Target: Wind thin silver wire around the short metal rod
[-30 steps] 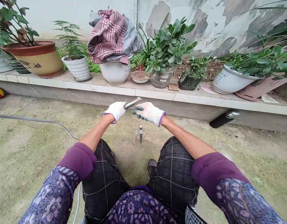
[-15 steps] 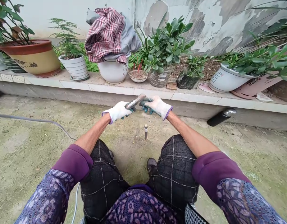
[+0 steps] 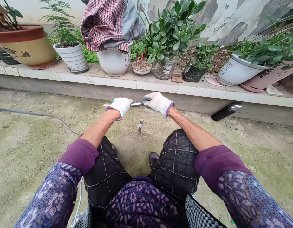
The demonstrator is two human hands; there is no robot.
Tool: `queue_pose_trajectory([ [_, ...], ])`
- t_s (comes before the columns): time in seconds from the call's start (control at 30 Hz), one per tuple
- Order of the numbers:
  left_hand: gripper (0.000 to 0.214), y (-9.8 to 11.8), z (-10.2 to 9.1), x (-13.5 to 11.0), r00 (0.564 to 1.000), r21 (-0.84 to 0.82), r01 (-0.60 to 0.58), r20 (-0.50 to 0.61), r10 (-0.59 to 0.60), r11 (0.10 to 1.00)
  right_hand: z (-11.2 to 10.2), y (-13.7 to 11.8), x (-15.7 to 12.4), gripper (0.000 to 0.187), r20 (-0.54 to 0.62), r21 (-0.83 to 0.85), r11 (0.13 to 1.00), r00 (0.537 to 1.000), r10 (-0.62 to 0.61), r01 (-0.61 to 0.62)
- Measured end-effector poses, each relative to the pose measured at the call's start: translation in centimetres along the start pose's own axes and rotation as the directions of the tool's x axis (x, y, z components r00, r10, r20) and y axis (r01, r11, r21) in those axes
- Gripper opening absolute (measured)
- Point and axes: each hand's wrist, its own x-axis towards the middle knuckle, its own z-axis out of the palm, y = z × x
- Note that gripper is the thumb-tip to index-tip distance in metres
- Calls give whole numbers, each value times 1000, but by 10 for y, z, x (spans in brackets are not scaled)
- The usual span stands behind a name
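- The left hand (image 3: pixel 119 106) and right hand (image 3: pixel 158 103), in white knit work gloves with purple cuffs and green rubber-coated palms, are both clenched around one piece of metal, the fingers closed on it.
- That ribbed metal rod (image 3: pixel 136 104) lies roughly level between the two fists, and only a short middle stretch shows; its ends are hidden inside the gloves.
- Just below and in front of the hands, a short metal stake (image 3: pixel 140 125) stands nearly upright in the bare dirt, well clear of the rod and of both gloves.
- The person sits with dark checked trousers (image 3: pixel 106 171) on either side of the stake, forearms reaching out over the knees.
- A grey cable (image 3: pixel 34 114) runs across the mossy concrete ground (image 3: pixel 32 152) to the left of the hands.
- To the right, a black cylinder with a silver end (image 3: pixel 226 111) lies beside the base of a tile-edged concrete ledge (image 3: pixel 113 81).
- On the ledge stand potted plants, including a jade plant (image 3: pixel 171 34) and a white pot (image 3: pixel 114 61) with a checked red cloth (image 3: pixel 102 27) draped over it, before a peeling wall (image 3: pixel 222 19).
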Motion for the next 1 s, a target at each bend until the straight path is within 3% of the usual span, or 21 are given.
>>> queue_pose_trajectory([
  [0.1,40,12,-6,-8,993,56,-117,25,116,991,-2,6,1,15,-3,32,999,1000,-1,1],
  [0.2,38,12,-14,-15,989,30,-129,71,126,991,-6,8,-2,12,80,270,954,991,112,-129],
  [0.33,29,-1,-19,-22,986,-211,-123,82,143,970,-11,8,-5,11,147,540,816,978,150,-206],
  [0.4,31,-6,-19,-24,986,-443,-100,75,148,891,-12,7,-5,13,144,623,758,981,132,-194],
  [0.5,39,-10,-19,-25,994,-744,-37,40,100,667,-9,4,-4,10,134,659,730,984,119,-179],
  [0.57,38,-12,-18,-23,1000,-839,-10,-16,-6,545,-4,0,-4,11,117,617,766,983,138,-181],
  [0.63,38,-17,-15,-18,991,-861,19,-49,-121,509,2,-4,-5,15,86,506,844,984,156,-178],
  [0.67,38,-21,-14,-16,985,-848,49,-45,-165,528,4,-7,-5,16,66,415,896,988,142,-157],
  [0.73,38,-26,-9,-10,978,-750,128,-14,-209,649,8,-13,-7,18,36,161,985,998,50,-55],
  [0.83,34,-25,-2,-6,985,-400,171,41,-169,900,10,-20,-7,23,58,-204,973,993,-99,109],
  [0.9,32,-19,2,-7,990,-167,109,109,-91,980,9,-20,-5,26,81,-318,939,990,-111,131],
  [1.0,33,-9,3,-12,983,-31,-40,179,45,999,5,-11,0,26,71,-326,941,995,-76,95],
])
